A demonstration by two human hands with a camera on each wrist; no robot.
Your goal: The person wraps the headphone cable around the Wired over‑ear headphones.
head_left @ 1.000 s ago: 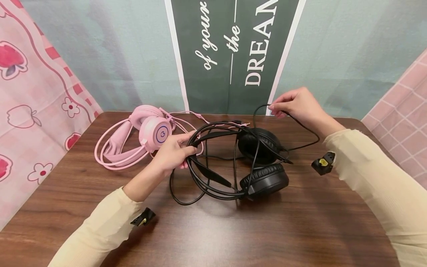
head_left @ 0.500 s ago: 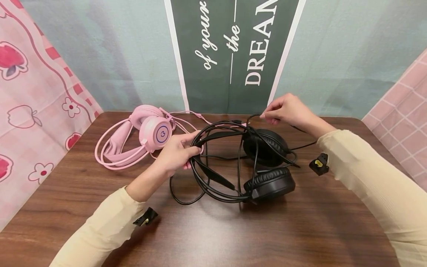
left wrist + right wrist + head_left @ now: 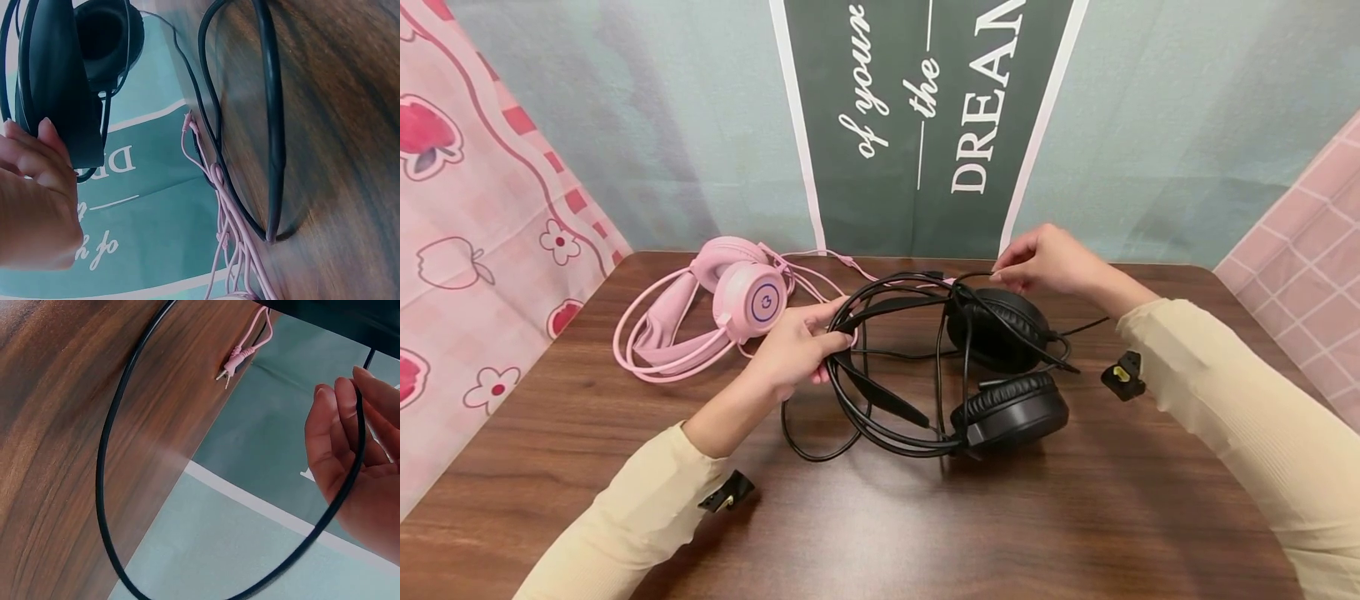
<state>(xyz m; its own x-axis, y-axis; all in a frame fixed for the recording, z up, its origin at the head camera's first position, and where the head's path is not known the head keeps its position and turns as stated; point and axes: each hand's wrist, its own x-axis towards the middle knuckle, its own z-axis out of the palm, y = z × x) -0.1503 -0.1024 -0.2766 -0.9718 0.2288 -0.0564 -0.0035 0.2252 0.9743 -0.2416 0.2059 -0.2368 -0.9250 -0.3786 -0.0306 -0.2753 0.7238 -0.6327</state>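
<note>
My left hand grips the headband of the black headphones, thumb on the near side, fingers behind. The band faces left and the two ear cups point right. At the far ear cup, my right hand pinches the black cable between thumb and fingertips. The cable hangs in a wide loop in the right wrist view and runs across the headband in the head view. Left of my left hand lie pink headphones. Their pink cord ends in a two-pronged plug near the table's far edge.
The brown wooden table ends at a grey-green cloth backdrop with a dark lettered panel. Pink patterned cloth hangs on the left. A slack loop of black cable lies under the headband.
My right hand has moved left and lower with the cable, closer to the far ear cup. The black headphones have shifted slightly right in my left hand; the pink pair stays still.
</note>
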